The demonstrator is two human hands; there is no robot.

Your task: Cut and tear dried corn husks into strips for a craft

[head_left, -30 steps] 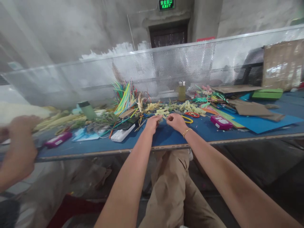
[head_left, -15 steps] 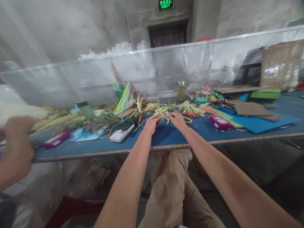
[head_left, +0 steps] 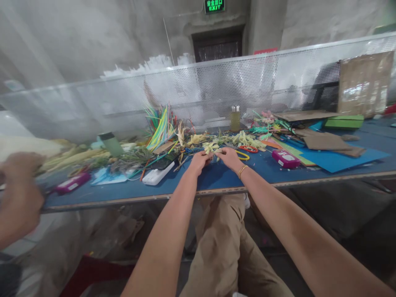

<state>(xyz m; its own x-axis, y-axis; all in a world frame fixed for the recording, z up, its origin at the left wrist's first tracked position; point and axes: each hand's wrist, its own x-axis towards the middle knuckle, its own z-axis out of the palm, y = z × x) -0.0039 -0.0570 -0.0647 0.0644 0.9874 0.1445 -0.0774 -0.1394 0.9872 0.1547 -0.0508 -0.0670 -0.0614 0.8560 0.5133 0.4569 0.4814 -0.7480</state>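
While your two hands rest close together above the blue table [head_left: 218, 179], the pale leafy strips [head_left: 211, 147] are between them, at your fingertips. Your left hand [head_left: 200, 161] pinches the strips between thumb and fingers, and your right hand [head_left: 229, 158] pinches their other side, though blur leaves individual strands uncertain. Just beyond your right hand lies a yellow loop [head_left: 246, 157], with a red loop [head_left: 254, 150] beside it.
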